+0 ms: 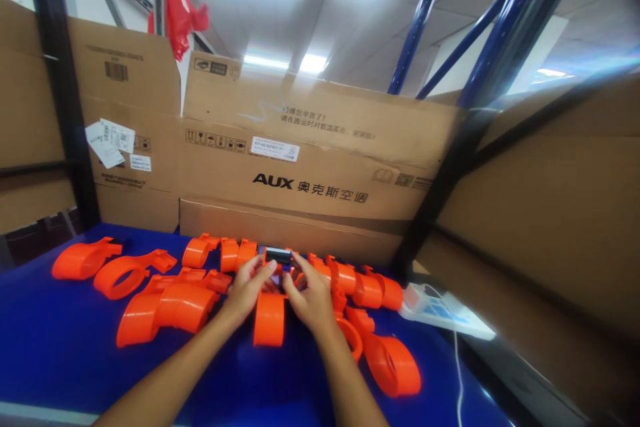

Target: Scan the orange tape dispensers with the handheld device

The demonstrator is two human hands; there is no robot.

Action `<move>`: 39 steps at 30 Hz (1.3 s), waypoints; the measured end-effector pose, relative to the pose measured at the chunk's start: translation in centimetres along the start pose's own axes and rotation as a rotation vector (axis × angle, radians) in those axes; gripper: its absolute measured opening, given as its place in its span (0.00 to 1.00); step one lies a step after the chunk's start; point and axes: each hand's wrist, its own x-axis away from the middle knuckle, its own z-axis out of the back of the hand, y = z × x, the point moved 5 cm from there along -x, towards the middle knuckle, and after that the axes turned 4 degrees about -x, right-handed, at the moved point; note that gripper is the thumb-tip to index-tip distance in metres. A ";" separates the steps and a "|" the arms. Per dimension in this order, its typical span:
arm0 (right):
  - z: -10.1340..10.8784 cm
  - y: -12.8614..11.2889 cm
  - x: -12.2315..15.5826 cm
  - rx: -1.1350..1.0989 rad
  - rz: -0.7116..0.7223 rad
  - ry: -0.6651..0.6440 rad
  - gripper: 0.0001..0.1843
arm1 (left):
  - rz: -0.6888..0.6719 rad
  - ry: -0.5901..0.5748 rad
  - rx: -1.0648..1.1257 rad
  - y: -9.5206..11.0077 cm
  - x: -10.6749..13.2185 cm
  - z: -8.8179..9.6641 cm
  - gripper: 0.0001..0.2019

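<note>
Both my hands meet at the middle of the blue table (60,347). My left hand (247,288) and my right hand (310,293) pinch a small dark module (277,256) at the top of an orange plastic housing (269,320) that lies between them. The fingers of both hands are curled round the module and the housing's upper end. Several more orange housings (165,307) lie to the left, behind and to the right of my hands.
Cardboard boxes (310,167) form a wall behind the table. A black rack post (60,100) stands at the left, blue rack struts (425,7) at the upper right. A white power strip (440,310) with a cable lies at the table's right edge.
</note>
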 end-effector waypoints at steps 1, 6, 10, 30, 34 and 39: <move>-0.1 0.0 0.1 0.003 0.010 -0.016 0.26 | 0.007 0.001 -0.017 -0.1 0.0 0.0 0.21; -0.7 -0.3 0.2 0.000 0.009 -0.093 0.23 | -0.017 0.014 -0.101 -0.1 -0.2 0.3 0.17; -0.7 -0.6 0.1 -0.010 0.028 -0.099 0.22 | -0.051 0.020 -0.082 0.2 -0.2 0.3 0.15; -1.1 -0.6 0.2 0.162 0.208 -0.164 0.30 | 0.198 0.054 0.143 -1.6 -1.0 1.1 0.18; -1.8 -0.6 0.6 0.262 0.231 -0.143 0.30 | 0.216 0.058 0.114 -1.6 -0.7 1.2 0.17; -2.4 -0.4 0.8 0.318 0.229 -0.150 0.29 | 0.213 0.051 0.088 -1.6 -0.6 1.2 0.19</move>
